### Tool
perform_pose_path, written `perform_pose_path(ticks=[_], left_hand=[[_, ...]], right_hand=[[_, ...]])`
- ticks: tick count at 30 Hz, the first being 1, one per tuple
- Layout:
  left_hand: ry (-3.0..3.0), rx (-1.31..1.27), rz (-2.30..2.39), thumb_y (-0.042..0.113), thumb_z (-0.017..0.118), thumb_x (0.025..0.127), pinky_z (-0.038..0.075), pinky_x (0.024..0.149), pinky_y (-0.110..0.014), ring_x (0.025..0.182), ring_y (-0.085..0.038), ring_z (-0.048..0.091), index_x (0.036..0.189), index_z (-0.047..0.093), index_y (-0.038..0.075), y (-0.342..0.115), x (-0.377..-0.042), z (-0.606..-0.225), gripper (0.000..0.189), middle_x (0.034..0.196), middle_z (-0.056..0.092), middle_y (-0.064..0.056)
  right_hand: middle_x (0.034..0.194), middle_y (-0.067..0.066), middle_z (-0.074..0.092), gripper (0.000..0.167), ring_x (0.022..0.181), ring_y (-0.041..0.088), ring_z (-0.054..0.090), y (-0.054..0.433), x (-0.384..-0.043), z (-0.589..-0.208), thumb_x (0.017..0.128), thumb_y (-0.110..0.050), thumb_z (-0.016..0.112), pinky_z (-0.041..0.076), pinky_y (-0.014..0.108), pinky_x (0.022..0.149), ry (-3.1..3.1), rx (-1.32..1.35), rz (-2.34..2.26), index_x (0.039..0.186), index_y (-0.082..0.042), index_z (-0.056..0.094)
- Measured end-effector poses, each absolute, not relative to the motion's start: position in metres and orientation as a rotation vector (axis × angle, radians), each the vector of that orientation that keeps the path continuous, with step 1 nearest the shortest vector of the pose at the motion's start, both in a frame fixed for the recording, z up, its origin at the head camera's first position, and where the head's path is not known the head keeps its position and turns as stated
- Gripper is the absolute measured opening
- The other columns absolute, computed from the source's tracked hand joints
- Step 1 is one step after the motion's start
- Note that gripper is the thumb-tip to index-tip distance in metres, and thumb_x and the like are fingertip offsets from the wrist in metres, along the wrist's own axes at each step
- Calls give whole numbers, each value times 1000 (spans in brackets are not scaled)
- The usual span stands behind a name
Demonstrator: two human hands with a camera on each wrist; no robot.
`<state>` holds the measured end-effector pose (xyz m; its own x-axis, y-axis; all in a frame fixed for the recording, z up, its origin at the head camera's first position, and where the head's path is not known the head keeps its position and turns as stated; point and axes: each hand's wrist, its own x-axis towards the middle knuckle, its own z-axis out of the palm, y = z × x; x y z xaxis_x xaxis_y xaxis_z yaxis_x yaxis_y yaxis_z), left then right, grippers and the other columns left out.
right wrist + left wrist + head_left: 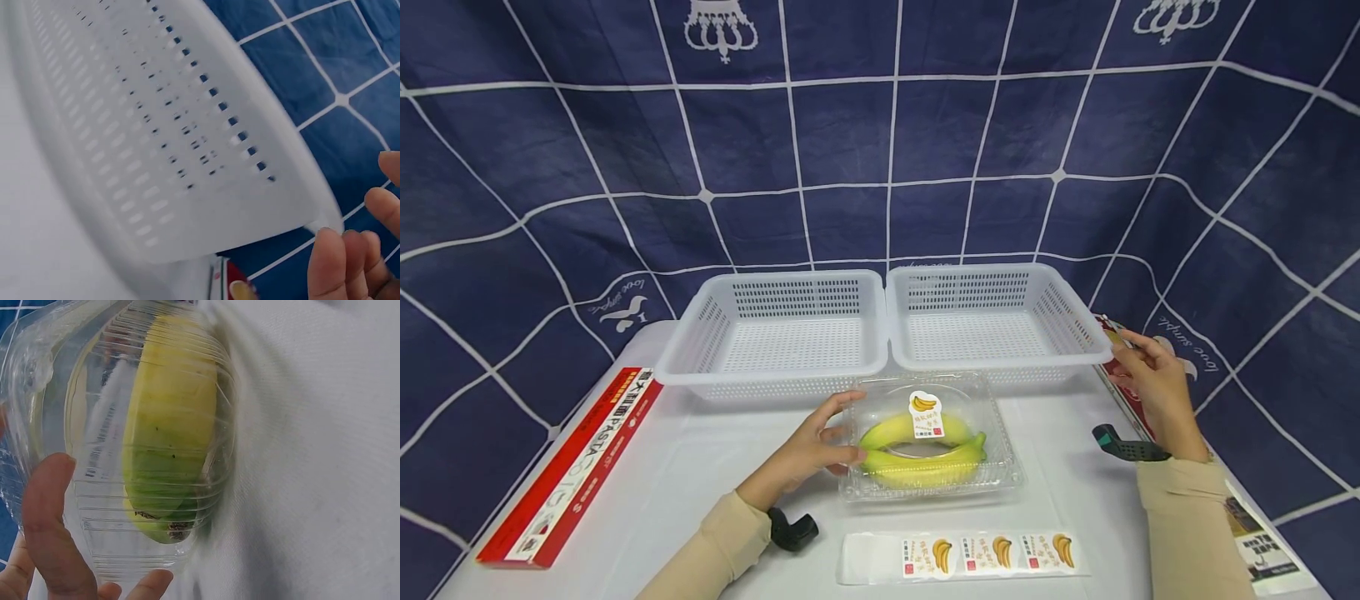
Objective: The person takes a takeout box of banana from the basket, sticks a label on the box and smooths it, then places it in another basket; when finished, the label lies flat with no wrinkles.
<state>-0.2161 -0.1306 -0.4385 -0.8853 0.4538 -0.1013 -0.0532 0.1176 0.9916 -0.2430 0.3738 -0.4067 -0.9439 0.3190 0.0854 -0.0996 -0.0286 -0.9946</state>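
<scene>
A clear plastic clamshell box [925, 493] with yellow-green bananas [917, 475] inside lies closed on the white table, a banana sticker [927, 415] on its lid. My left hand [808, 446] holds the box by its left side, thumb and fingers spread around the edge. In the left wrist view, the banana tips [178, 531] show through the ribbed wall, close to the fingers [53, 525]. Over on the right, my right hand [1153, 379] is beside the right white basket [1000, 360], holding nothing, its fingers loosely bent and fingertips [328, 250] right by the rim corner.
A second white basket [775, 372] stands left of the first. In front of the box lies a strip of banana stickers [985, 557]. A long red pasta box [572, 467] lies at left; printed packaging [1262, 542] lies along the right edge. A dark blue checked cloth [850, 133] hangs behind.
</scene>
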Motion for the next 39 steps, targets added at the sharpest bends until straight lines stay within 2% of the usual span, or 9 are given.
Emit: perform_pose_path(ticks=[6, 11, 19, 28, 39], left_hand=[[2024, 385, 1824, 0, 80, 86, 63, 71, -39, 152, -65, 27, 164, 39, 10, -131, -215, -436, 88, 174, 4, -33], [2029, 383, 1817, 0, 80, 85, 62, 71, -40, 152, -64, 28, 163, 39, 9, -131, -212, -434, 88, 175, 5, -31], [2043, 382, 1796, 1, 80, 85, 62, 69, -39, 151, -65, 29, 161, 40, 7, -132, -209, -431, 86, 175, 7, -31], [2051, 409, 1743, 5, 82, 87, 63, 72, -41, 151, -67, 25, 161, 41, 12, -140, -198, -421, 85, 175, 9, -29], [2053, 466, 1762, 1, 82, 87, 63, 67, -39, 150, -62, 33, 159, 42, 10, -149, -183, -396, 83, 174, 11, -29]], right_hand=[[96, -10, 64, 29, 81, 5, 65, 375, -249, -421, 107, -15, 70, 61, 18, 69, -2047, -192, 2059, 132, -30, 68], [94, -9, 66, 28, 78, 6, 67, 374, -251, -425, 109, -10, 66, 61, 19, 69, -2022, -161, 2133, 130, -28, 66], [96, -7, 65, 28, 80, 7, 68, 373, -249, -426, 109, -12, 66, 61, 20, 72, -2003, -151, 2198, 133, -26, 61], [97, -7, 67, 29, 80, 7, 69, 374, -250, -428, 110, -12, 65, 62, 21, 72, -2019, -156, 2184, 133, -28, 61], [98, -8, 65, 29, 81, 8, 69, 372, -251, -428, 110, -13, 65, 62, 20, 72, -2032, -202, 2176, 133, -30, 59]])
